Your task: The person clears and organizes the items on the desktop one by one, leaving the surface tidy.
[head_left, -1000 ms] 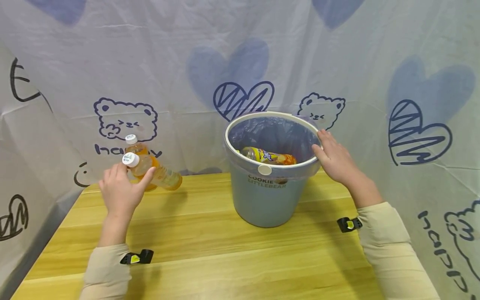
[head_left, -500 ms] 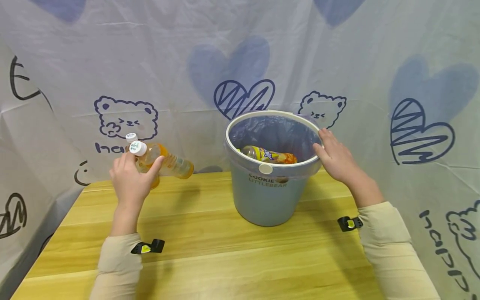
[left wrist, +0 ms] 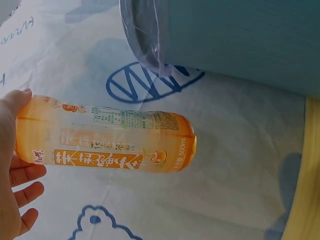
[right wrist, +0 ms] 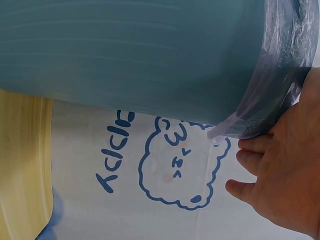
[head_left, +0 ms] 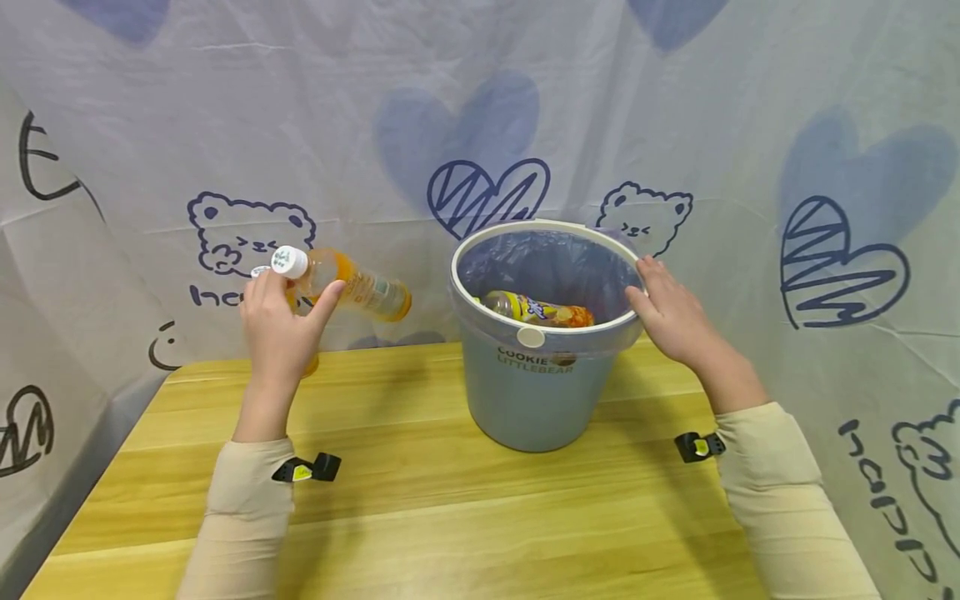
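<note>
My left hand (head_left: 285, 329) grips a clear plastic bottle (head_left: 367, 292) with a white cap and orange label near its neck. The bottle is tilted, its base to the right and off the table; in the left wrist view the bottle (left wrist: 105, 137) lies across the picture with thumb and fingers round one end. Behind this hand stands a second white-capped bottle (head_left: 311, 367), mostly hidden. My right hand (head_left: 671, 317) rests with fairly straight fingers on the right rim of a grey-blue bucket (head_left: 536, 400). In the right wrist view, my right hand (right wrist: 285, 165) touches the liner bag (right wrist: 265, 100).
Inside the bucket lies a bottle with a yellow and orange label (head_left: 543, 312). The bucket stands on a wooden table (head_left: 450, 517) near its back edge. A white printed curtain (head_left: 337, 125) hangs behind and at both sides.
My left hand has lifted the bottle and moved it right and away from the table, towards the bucket. The right hand stays at the bucket's rim. The second bottle is still behind.
</note>
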A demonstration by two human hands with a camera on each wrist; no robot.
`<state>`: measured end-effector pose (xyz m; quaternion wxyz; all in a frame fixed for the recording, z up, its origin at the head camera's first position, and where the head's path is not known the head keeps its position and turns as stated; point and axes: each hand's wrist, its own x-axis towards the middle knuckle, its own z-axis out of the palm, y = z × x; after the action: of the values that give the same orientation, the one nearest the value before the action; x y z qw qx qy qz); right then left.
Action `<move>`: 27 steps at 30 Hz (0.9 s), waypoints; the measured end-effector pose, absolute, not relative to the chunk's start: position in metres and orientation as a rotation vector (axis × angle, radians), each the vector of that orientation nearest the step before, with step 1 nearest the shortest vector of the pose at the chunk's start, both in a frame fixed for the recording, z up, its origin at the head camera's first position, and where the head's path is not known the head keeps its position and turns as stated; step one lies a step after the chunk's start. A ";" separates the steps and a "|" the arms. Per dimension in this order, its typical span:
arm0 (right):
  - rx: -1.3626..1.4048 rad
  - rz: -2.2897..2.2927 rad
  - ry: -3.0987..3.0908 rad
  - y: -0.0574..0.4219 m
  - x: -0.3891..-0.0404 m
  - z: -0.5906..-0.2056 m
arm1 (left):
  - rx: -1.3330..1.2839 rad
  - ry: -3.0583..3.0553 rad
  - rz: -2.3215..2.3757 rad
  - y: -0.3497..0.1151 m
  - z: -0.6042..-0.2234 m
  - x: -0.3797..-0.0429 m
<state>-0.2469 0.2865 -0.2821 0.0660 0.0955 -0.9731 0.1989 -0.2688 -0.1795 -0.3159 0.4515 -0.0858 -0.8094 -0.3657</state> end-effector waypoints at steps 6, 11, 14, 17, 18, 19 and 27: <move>0.295 0.596 -2.936 0.286 -0.246 -0.282 | -0.267 -1.972 -0.939 -0.171 -0.301 -0.273; 0.295 0.597 -2.930 0.286 -0.246 -0.282 | -0.299 -1.951 -0.937 -0.164 -0.289 -0.275; 0.289 0.598 -2.934 0.286 -0.246 -0.281 | -0.309 -1.922 -0.938 -0.160 -0.282 -0.276; 0.287 0.598 -2.937 0.286 -0.246 -0.281 | -0.330 -1.907 -0.941 -0.157 -0.275 -0.277; 0.288 0.597 -2.937 0.286 -0.246 -0.281 | -0.337 -1.900 -0.943 -0.156 -0.273 -0.277; 0.288 0.598 -2.937 0.286 -0.246 -0.281 | -0.347 -1.896 -0.948 -0.155 -0.271 -0.277; 0.284 0.595 -2.931 0.286 -0.246 -0.282 | -0.431 -1.804 -0.957 -0.145 -0.260 -0.278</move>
<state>-0.2464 0.2856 -0.2819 0.0686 0.0942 -0.9733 0.1977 -0.2782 -0.1452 -0.2598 0.5032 -0.1783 -0.7471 -0.3961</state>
